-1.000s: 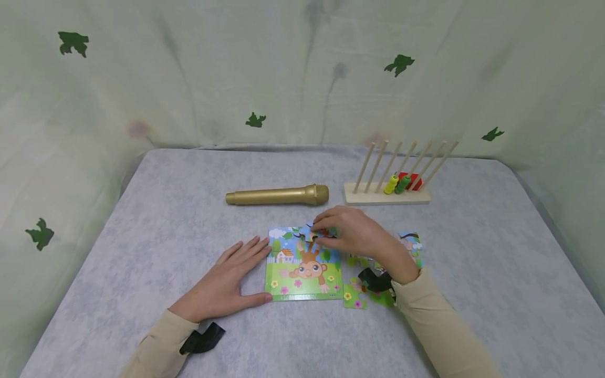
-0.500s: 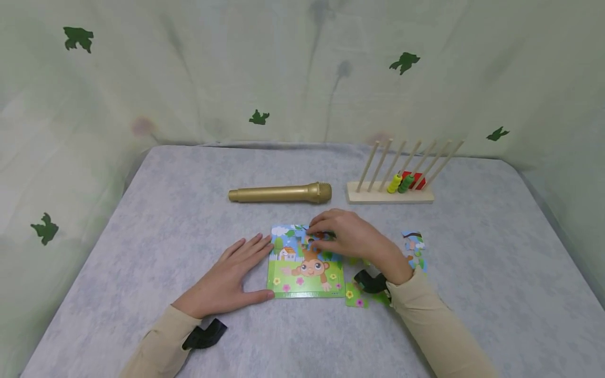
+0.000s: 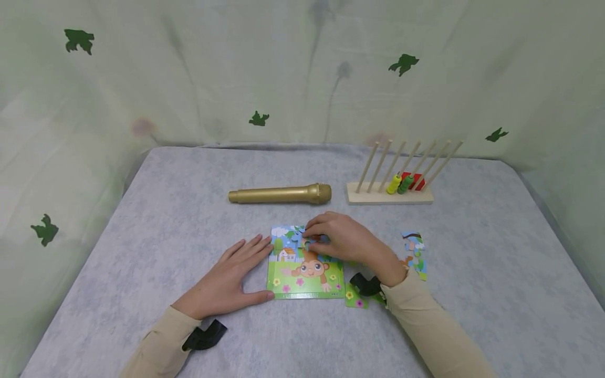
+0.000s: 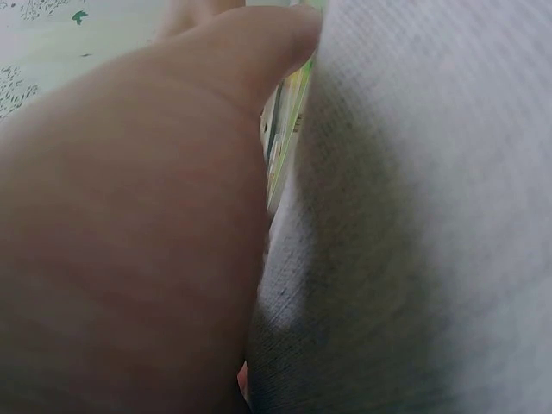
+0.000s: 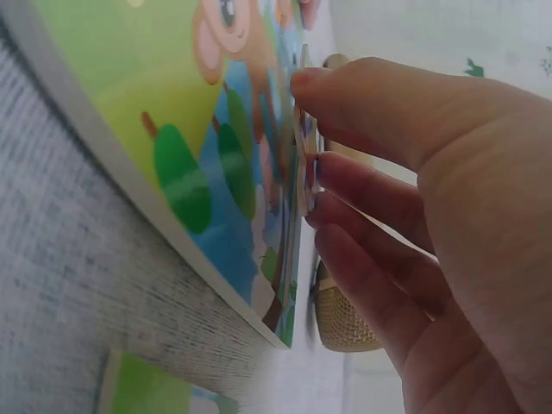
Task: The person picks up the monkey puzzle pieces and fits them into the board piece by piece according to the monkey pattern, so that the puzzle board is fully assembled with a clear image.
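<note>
A square puzzle board (image 3: 290, 283) with a cartoon monkey lies on the table in front of me. My left hand (image 3: 229, 278) rests flat along its left side, with fingertips at the edge and the thumb at the lower left corner. Over the board's upper part, my right hand (image 3: 347, 241) pinches a thin puzzle piece (image 5: 304, 164) between thumb and fingers. In the right wrist view the piece is tilted close to the board's surface; whether it touches is unclear. The left wrist view is mostly filled by my left hand (image 4: 155, 190) and the sleeve.
Loose puzzle pieces (image 3: 414, 245) lie right of the board, and others (image 3: 356, 295) are partly hidden under my right wrist. Behind the board lies a gold toy microphone (image 3: 279, 195). A wooden peg stand (image 3: 368, 198) with yellow, green and red beads stands at the back right.
My right hand has shifted slightly left and nearer me over the board, still pinching the piece. The left hand keeps its place. The head view has tilted a little.
</note>
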